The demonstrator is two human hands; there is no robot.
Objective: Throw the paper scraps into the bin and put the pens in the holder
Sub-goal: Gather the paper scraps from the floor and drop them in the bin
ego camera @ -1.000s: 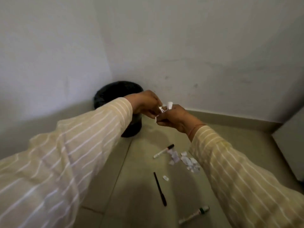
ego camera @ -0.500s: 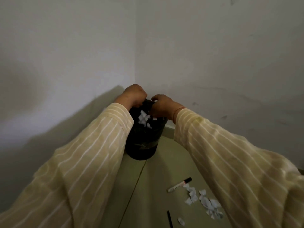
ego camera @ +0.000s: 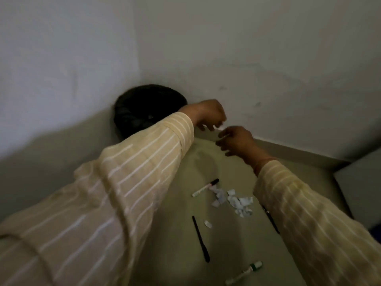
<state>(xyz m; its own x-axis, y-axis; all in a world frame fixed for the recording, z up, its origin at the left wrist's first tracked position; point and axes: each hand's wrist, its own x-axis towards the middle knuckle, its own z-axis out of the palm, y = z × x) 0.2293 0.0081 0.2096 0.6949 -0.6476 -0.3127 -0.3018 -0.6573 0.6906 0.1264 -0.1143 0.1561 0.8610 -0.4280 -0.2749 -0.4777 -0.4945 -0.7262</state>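
The black bin (ego camera: pixel 142 108) stands in the corner of the walls, partly behind my left sleeve. My left hand (ego camera: pixel 206 114) hovers just right of the bin, fingers curled down and pinching a small white paper scrap (ego camera: pixel 221 127). My right hand (ego camera: pixel 237 141) is close beside it, with a white sliver of paper showing between its fingers. On the floor lie a pile of paper scraps (ego camera: pixel 235 200), a lone scrap (ego camera: pixel 208 223), a black-capped marker (ego camera: pixel 205 187), a black pen (ego camera: pixel 201 238), a green-capped marker (ego camera: pixel 244 272) and another dark pen (ego camera: pixel 270 220), half under my right sleeve. No pen holder is in view.
A grey box-like surface (ego camera: pixel 360 193) juts in at the right edge. White walls meet behind the bin, with a skirting strip (ego camera: pixel 299 150) along the right wall. My wide striped sleeves hide much of the left floor.
Both hands have pulled back from over the bin's mouth to its right side. The view has tilted down, bringing the pens and markers on the floor back into sight.
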